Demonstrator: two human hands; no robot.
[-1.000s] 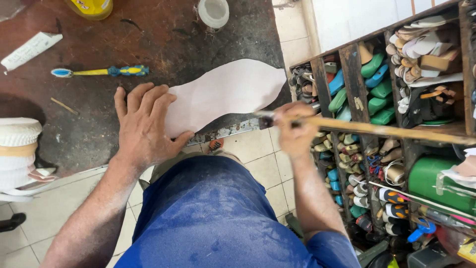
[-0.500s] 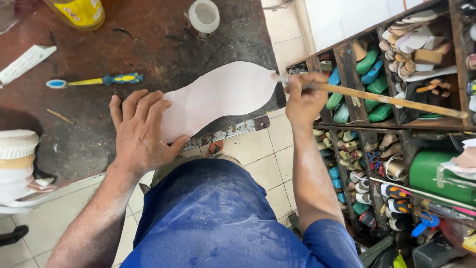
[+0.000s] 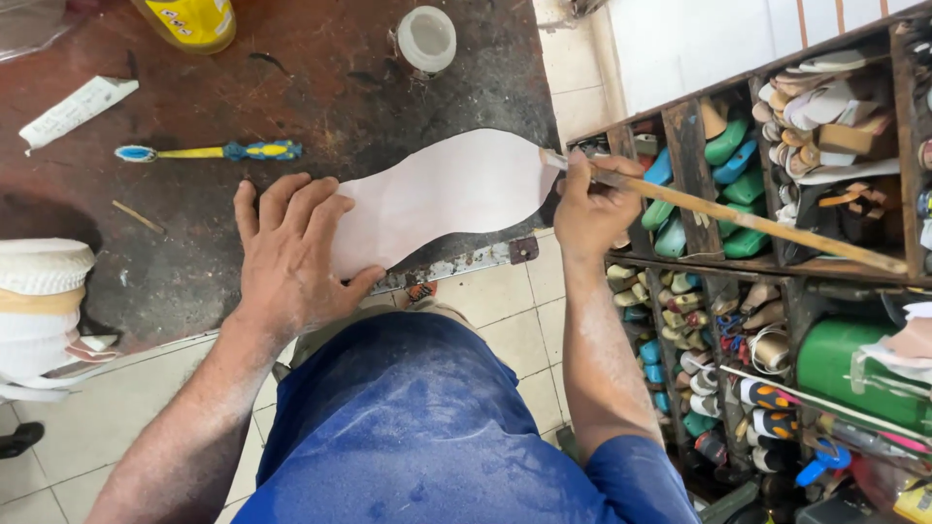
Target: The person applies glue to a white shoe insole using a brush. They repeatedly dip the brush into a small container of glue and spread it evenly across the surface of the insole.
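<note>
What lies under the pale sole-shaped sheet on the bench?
The pale sole-shaped sheet lies on the dark stained worktop. The left hand covers its near end, so that part is hidden.

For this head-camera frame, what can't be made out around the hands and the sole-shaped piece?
- Heel end of the pale sole-shaped sheet: covered by the left hand.
- Brush tip: hidden by the right hand, so contact with the sheet is unclear.
- Yellow bottle: cut off by the top edge.
- Shelf items: too small to identify.
</note>
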